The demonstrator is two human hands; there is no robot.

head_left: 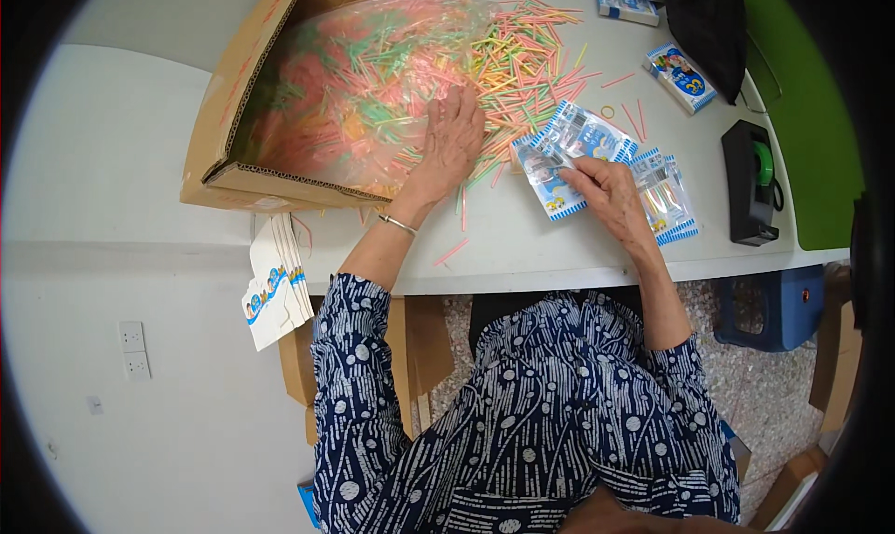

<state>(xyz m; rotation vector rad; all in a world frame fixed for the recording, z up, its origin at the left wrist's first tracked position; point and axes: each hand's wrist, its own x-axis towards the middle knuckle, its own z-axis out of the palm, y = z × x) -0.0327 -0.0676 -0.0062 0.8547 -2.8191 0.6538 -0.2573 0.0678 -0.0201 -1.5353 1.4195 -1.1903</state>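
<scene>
My left hand [452, 143] lies with its fingers stretched out on a clear plastic bag [373, 77] full of thin pink, green and yellow sticks, at the mouth of a tipped cardboard box [210, 147]. More loose sticks [531, 59] spill from the bag across the white table. Further right, my right hand [611, 194] pinches a small blue-and-white plastic packet [550, 184] between thumb and fingers. Similar packets lie close by: one [597, 135] behind the held one, another [664, 198] just right of my hand, with a few pastel sticks showing through its clear window.
A black tape dispenser [746, 184] with a green core stands at the table's right. Behind it are a small printed box [681, 75], a black bag [709, 21] and more boxes [626, 6]. Folded white cartons [278, 278] hang over the near left edge. A blue stool [778, 310] stands below.
</scene>
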